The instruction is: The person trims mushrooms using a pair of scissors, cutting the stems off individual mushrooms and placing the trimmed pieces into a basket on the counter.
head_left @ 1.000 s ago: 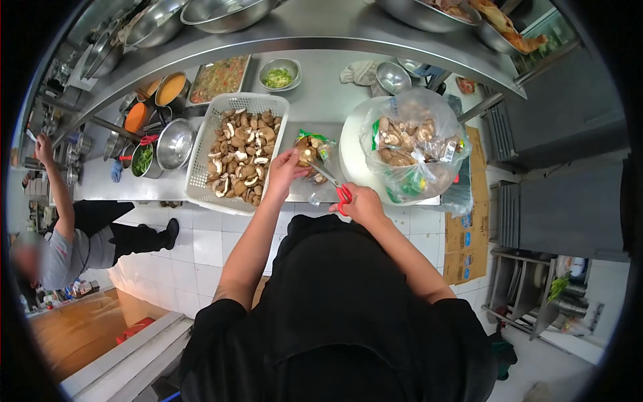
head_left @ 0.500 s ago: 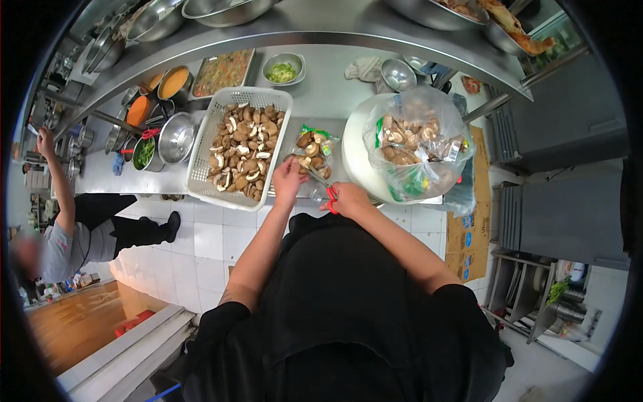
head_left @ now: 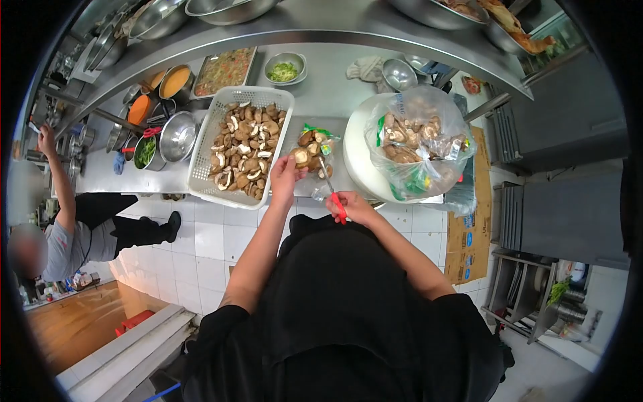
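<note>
Left hand [head_left: 284, 175]: fingertips pinch a mushroom [head_left: 301, 157], pale face showing.
Right hand [head_left: 353, 208]: grasps red-handled scissors [head_left: 341, 210], blades angled forward, tips near the mushroom.
Small pack [head_left: 326, 134]: just beyond the left hand.
White crate [head_left: 201, 161]: immediately left of the left hand.
Round board [head_left: 354, 158]: right of and beyond the right hand.
Steel counter [head_left: 315, 94]: front edge under left wrist; narrow working gap between crate and board.

Both bare forearms, left forearm [head_left: 258, 254] and right forearm [head_left: 408, 251], rise from the lower frame and converge toward its centre. The left hand [head_left: 286, 177], left of centre, pinches; the right hand [head_left: 355, 206], slightly lower, closes in a grip, its finger placement seemingly part-hidden.
</note>
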`<state>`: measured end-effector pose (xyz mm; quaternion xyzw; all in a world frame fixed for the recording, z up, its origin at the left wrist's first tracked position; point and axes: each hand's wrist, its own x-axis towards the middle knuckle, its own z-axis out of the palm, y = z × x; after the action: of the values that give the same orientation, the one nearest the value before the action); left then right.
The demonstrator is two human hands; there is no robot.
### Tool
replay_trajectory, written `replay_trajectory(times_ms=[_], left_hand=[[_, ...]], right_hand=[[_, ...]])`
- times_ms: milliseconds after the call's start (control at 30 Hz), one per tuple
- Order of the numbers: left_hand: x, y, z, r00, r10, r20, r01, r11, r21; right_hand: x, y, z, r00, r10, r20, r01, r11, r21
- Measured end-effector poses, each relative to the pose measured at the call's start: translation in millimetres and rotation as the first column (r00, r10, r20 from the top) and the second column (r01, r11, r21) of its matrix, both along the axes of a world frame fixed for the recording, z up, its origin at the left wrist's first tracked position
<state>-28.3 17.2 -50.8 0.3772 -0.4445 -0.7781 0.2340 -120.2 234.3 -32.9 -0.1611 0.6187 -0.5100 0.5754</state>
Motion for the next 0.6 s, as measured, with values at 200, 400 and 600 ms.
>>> replay_trajectory(times_ms=[200,400,600], left_hand=[[-1.0,2.7,30.8,0.998,-0.032,-0.049,0.012,0.929,-0.37],[11.6,6.6,42.9,0.999,0.021,-0.051,-0.038,0.924,-0.379],[38.8,-12.1,59.3,0.978,0.161,-0.134,-0.201,0.904,-0.377]], right_hand=[[-6.5,-5.5,2.5,0.965,0.128,-0.228,-0.137,0.99,-0.02],[-6.5,-30.1,18.8,0.964,0.148,-0.22,-0.175,0.979,-0.107],[-1.0,-84.7,34.2,0.887,0.29,-0.359,-0.325,0.945,-0.04]])
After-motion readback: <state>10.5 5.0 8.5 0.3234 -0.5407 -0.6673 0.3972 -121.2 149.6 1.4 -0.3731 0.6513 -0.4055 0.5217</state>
